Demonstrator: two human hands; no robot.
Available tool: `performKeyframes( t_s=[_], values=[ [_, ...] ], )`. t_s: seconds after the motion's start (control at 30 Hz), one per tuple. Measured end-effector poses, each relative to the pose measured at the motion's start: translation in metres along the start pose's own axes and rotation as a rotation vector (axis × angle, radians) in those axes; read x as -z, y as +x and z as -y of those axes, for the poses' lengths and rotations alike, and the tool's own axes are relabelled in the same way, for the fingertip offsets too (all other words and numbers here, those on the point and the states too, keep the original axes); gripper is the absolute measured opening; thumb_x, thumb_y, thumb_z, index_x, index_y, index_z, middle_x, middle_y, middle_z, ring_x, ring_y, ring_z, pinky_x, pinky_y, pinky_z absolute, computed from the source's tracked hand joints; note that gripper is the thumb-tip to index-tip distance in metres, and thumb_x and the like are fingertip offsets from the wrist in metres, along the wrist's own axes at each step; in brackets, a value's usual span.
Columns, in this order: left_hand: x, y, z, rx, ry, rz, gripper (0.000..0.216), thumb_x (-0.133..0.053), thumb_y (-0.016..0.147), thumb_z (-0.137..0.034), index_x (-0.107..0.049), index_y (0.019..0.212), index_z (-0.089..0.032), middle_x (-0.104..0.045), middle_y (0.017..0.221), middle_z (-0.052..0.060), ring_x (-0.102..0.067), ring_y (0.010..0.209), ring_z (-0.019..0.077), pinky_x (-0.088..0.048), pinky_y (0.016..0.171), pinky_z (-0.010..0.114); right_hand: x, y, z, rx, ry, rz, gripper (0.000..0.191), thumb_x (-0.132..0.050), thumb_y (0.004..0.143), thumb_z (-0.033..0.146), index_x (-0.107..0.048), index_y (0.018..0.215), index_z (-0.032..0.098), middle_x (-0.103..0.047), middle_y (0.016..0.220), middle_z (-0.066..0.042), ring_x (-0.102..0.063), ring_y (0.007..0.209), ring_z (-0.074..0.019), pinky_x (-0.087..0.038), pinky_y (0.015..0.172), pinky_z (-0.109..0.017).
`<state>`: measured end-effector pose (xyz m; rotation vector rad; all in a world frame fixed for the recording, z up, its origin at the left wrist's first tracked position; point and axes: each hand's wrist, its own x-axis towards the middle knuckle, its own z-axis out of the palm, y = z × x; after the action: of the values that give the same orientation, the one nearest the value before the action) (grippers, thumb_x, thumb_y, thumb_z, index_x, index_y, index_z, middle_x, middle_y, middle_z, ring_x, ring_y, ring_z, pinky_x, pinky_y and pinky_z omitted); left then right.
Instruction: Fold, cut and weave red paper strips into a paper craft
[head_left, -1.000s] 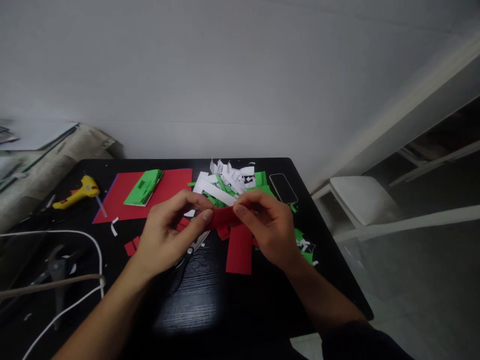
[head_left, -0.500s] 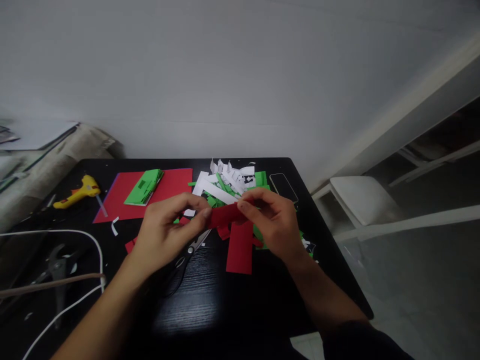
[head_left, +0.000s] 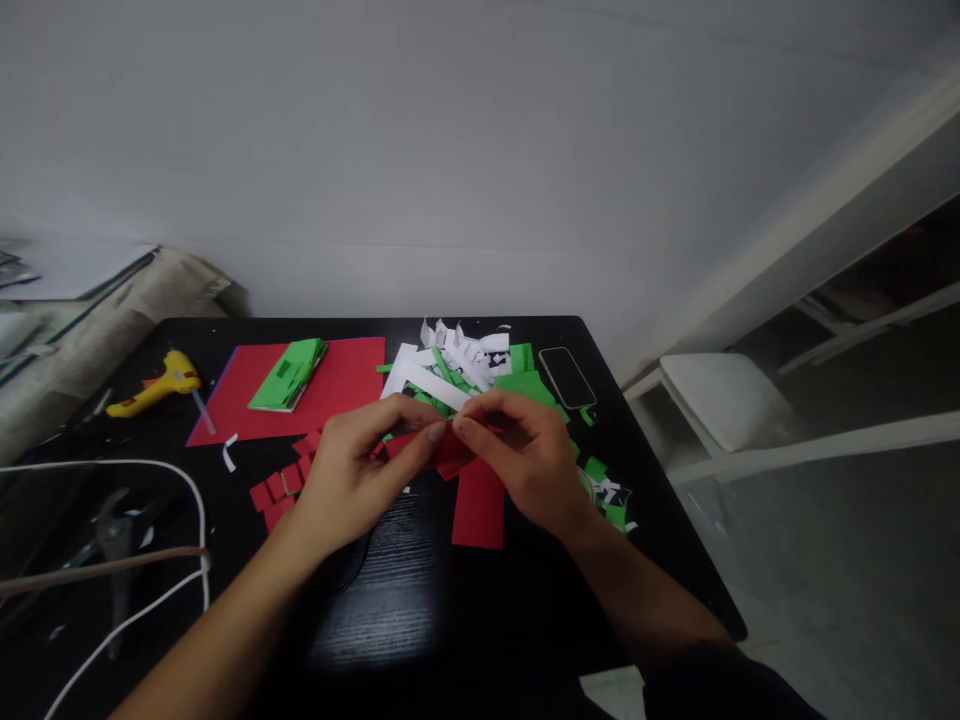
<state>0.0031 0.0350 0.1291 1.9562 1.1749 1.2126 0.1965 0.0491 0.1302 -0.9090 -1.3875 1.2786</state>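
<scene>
Over the middle of the table, both hands pinch a strip of red paper held near the fingertips. My left hand has thumb and index closed on it, and my right hand grips it right beside, fingertips nearly touching. Much of the strip is hidden behind the fingers. Below the hands lies a red paper rectangle flat on the table. Small red paper pieces are left of my left hand. Scissors are mostly covered by my left hand; a dark handle loop shows faintly.
A black table carries a pile of white and green paper scraps, a phone, red sheets under a green paper stack, a yellow glue gun, pliers and a white cable. A white stool stands right.
My hands have come closer together on the red strip, which was stretched between them before. The left hand now hides more of the scissors; small red pieces at left show more.
</scene>
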Motion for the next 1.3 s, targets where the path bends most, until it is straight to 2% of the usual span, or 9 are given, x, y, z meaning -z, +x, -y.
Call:
performKeyframes(
  t_s=[0.5,0.6,0.7,0.8,0.87,0.97,1.1,1.2,1.3],
  values=[
    [0.005,-0.001,0.001,0.093,-0.070,-0.031,0.009,-0.070,0.094,-0.025,-0.071,0.086,-0.022,-0.070,0.074,-0.002,-0.062,0.064,0.0107,-0.050,0.060,0.023,0.007,0.002,-0.001,0.027,-0.044,-0.055,0.011,-0.080,0.087,0.030,-0.075,0.083,0.021,-0.072,0.076,0.000,-0.068,0.066,-0.0129,-0.059,0.060,-0.026],
    [0.006,-0.001,0.002,0.131,-0.110,-0.064,0.010,-0.070,0.095,-0.026,-0.071,0.086,-0.022,-0.069,0.074,-0.002,-0.061,0.064,0.0100,-0.048,0.058,0.022,0.008,0.003,0.001,0.035,-0.064,-0.057,0.012,-0.079,0.088,0.033,-0.077,0.084,0.021,-0.075,0.080,-0.001,-0.071,0.073,-0.0145,-0.062,0.067,-0.028],
    [0.006,0.000,0.002,0.167,-0.131,-0.132,0.011,-0.069,0.095,-0.027,-0.071,0.085,-0.022,-0.068,0.074,-0.002,-0.059,0.062,0.0098,-0.046,0.055,0.022,0.010,0.004,0.002,0.026,0.017,-0.002,0.017,-0.077,0.089,0.036,-0.076,0.099,0.024,-0.078,0.094,-0.003,-0.075,0.087,-0.0176,-0.066,0.075,-0.031],
    [0.005,0.000,0.001,0.205,-0.139,-0.201,0.011,-0.069,0.094,-0.029,-0.072,0.086,-0.023,-0.069,0.075,-0.001,-0.059,0.063,0.0105,-0.047,0.056,0.022,0.011,0.005,0.001,-0.018,0.078,0.081,0.034,-0.085,0.082,0.034,-0.072,0.111,0.025,-0.078,0.105,-0.005,-0.076,0.100,-0.0208,-0.067,0.084,-0.036],
    [0.004,0.001,0.001,0.212,-0.148,-0.215,0.011,-0.069,0.094,-0.029,-0.072,0.086,-0.022,-0.068,0.074,-0.001,-0.059,0.063,0.0110,-0.047,0.056,0.022,0.010,0.005,0.000,-0.022,0.081,0.074,0.034,-0.088,0.078,0.030,-0.071,0.107,0.024,-0.079,0.103,-0.004,-0.077,0.098,-0.0205,-0.067,0.085,-0.036],
    [0.002,0.003,-0.002,0.210,-0.166,-0.144,0.013,-0.069,0.093,-0.030,-0.071,0.083,-0.021,-0.067,0.071,-0.001,-0.059,0.061,0.0118,-0.047,0.054,0.022,0.008,0.005,-0.002,0.008,0.077,-0.027,0.023,-0.085,0.080,0.027,-0.072,0.099,0.024,-0.078,0.093,-0.001,-0.077,0.088,-0.0179,-0.067,0.079,-0.033],
    [0.002,0.005,-0.003,0.158,-0.155,0.009,0.010,-0.070,0.090,-0.028,-0.072,0.086,-0.019,-0.071,0.076,0.002,-0.065,0.070,0.0147,-0.053,0.061,0.024,0.006,0.004,-0.004,0.019,0.034,-0.107,0.023,-0.085,0.079,0.026,-0.071,0.097,0.024,-0.076,0.087,0.000,-0.075,0.080,-0.0163,-0.066,0.073,-0.030],
    [0.000,0.004,-0.001,0.157,-0.183,-0.019,0.010,-0.069,0.093,-0.029,-0.073,0.096,-0.020,-0.074,0.088,0.003,-0.070,0.080,0.0161,-0.057,0.072,0.026,0.005,0.002,-0.006,0.026,0.047,-0.068,0.022,-0.086,0.078,0.026,-0.071,0.093,0.023,-0.077,0.086,0.000,-0.075,0.079,-0.0157,-0.065,0.072,-0.029],
    [-0.004,0.001,0.003,0.196,-0.219,-0.071,0.012,-0.071,0.094,-0.032,-0.073,0.098,-0.021,-0.075,0.088,0.003,-0.070,0.081,0.0154,-0.057,0.073,0.026,0.003,0.002,-0.006,0.046,0.038,-0.032,0.019,-0.086,0.078,0.024,-0.074,0.093,0.023,-0.078,0.087,0.000,-0.075,0.080,-0.0153,-0.065,0.073,-0.029]
  ],
)
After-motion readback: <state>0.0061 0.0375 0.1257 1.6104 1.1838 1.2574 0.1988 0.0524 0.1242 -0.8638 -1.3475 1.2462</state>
